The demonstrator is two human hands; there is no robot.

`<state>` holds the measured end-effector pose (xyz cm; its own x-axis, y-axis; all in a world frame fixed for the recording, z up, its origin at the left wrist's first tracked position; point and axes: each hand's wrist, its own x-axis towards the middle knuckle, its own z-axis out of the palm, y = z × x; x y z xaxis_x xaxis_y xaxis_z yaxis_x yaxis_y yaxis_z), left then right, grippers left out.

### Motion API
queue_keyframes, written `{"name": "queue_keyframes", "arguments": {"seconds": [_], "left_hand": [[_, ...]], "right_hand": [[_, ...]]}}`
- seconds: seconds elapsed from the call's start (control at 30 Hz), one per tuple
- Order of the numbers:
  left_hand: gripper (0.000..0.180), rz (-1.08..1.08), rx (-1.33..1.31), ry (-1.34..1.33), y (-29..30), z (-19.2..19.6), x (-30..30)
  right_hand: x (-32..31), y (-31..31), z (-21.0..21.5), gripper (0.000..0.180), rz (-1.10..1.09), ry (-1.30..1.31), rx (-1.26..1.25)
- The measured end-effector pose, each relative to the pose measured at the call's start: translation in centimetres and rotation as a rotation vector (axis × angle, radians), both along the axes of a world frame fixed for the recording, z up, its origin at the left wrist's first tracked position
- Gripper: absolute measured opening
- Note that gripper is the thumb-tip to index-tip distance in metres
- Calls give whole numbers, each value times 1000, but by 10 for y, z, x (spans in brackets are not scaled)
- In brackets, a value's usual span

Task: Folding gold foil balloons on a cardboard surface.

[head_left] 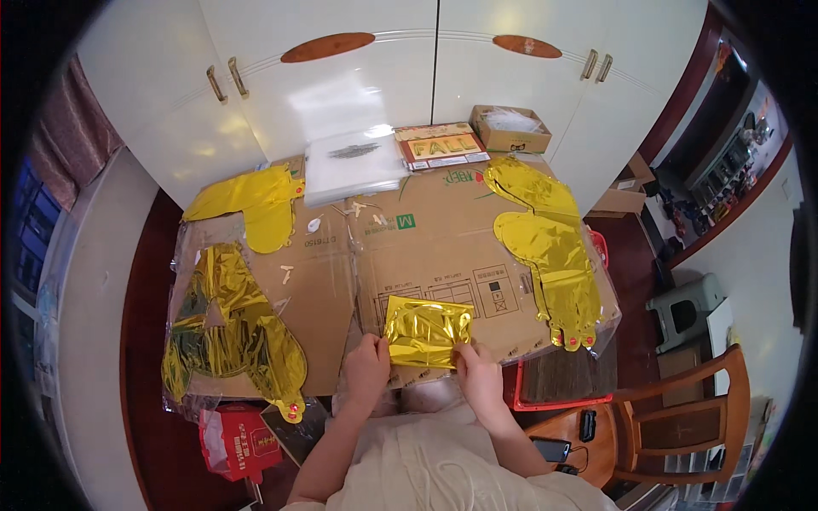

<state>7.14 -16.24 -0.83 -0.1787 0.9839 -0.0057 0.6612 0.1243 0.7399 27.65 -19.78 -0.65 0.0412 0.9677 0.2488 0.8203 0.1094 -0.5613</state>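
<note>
My left hand [367, 364] and my right hand [477, 372] hold a folded gold foil balloon [429, 330] between them, over the near edge of the cardboard. The left fingers pinch its lower left side, the right fingers its lower right corner. It looks like a flat, shiny, creased rectangle. Uninflated gold foil balloons lie spread around it: an A-shaped one [266, 341] at the near left, a bent one [271, 213] at the far left, and on the right a far one [527, 186] partly overlapping a near one [558, 264]. Small red marks show on several tips.
Flattened cardboard [332, 255] covers the table. Along its far side are a stack of clear plastic bags [345, 175], a flat printed package [441, 146] and an open carton [511, 132]. A red bag [243, 443] stands below left; a wooden chair [682, 417] and phone [552, 449] are at right.
</note>
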Motion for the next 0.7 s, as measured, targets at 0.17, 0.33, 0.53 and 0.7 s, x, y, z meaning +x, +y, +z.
{"name": "queue_keyframes", "arguments": {"seconds": [0.17,0.33,0.53,0.7], "left_hand": [[25,-25,32,82,3,2,1],[24,-40,58,125,5,0,1],[24,-34,34,148,5,4,1],[26,-27,49,111,6,5,2]], "right_hand": [[-2,-3,-1,20,-14,-97,6],[-3,-6,18,28,-18,-152,-106],[-19,10,51,41,216,-251,173],[-35,39,29,52,456,-378,146]]}}
